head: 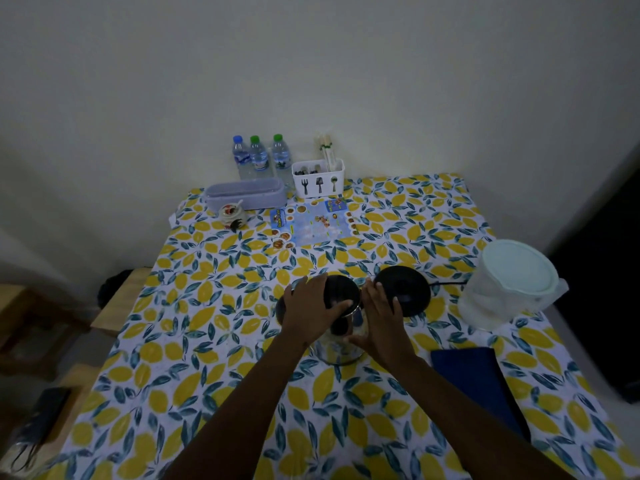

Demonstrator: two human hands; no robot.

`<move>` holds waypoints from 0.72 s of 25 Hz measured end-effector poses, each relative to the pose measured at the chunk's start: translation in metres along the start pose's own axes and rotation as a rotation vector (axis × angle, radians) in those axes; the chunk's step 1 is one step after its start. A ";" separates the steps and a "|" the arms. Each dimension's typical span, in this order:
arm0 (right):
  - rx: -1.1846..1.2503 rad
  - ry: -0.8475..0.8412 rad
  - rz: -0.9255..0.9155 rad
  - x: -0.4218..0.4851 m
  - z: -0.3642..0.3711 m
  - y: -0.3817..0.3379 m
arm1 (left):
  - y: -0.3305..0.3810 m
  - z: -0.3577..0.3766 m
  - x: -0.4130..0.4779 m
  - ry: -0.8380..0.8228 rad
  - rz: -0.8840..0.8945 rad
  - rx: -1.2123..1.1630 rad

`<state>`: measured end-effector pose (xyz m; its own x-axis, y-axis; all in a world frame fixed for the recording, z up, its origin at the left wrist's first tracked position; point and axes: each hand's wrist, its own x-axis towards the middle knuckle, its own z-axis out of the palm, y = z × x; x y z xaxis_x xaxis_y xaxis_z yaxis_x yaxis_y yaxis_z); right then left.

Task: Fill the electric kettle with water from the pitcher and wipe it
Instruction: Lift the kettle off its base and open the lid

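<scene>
Nearest the person, toward the table's [166, 403] right edge, a folded blue cloth [481, 386] lies flat within easy reach, presumably kept there for the wiping step. Just beyond it, at the table's middle, both forearms converge on the electric kettle [341, 344], a shiny steel body standing upright on the lemon-print cover and not on its power base. The left hand [311, 306] lies spread over the kettle's dark lid, fingers curled across the top, apparently to work the lid open. The right hand [381, 323] presses flat, fingers together, against the kettle's right side, likely steadying it. The round black power base [405, 289] sits just beside the kettle on its right, its cord trailing toward the right edge. Farther right, near that edge, stands the translucent pitcher [509, 289] with a pale lid on; pouring has not begun. At the far edge against the wall stand a cutlery caddy [318, 181], three water bottles [259, 157] and a lilac container [246, 195], well clear of the work.
</scene>
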<state>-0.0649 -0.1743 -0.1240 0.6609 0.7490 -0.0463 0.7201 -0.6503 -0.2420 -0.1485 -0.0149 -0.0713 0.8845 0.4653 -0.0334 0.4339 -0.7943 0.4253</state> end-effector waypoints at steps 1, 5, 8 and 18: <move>-0.005 0.016 -0.001 0.000 0.001 0.000 | -0.001 0.003 0.001 0.035 -0.007 0.020; 0.028 0.066 -0.022 -0.001 0.007 0.003 | 0.003 0.005 -0.002 0.100 0.027 0.075; 0.027 0.069 -0.007 -0.001 0.007 0.003 | 0.004 -0.007 -0.009 0.183 0.020 -0.277; 0.004 0.061 0.017 -0.003 0.006 -0.004 | -0.037 -0.023 -0.042 0.288 -0.307 -1.060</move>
<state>-0.0713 -0.1730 -0.1286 0.6849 0.7285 0.0084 0.7077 -0.6625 -0.2455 -0.2060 0.0041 -0.0645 0.6347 0.7639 -0.1169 0.1408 0.0344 0.9894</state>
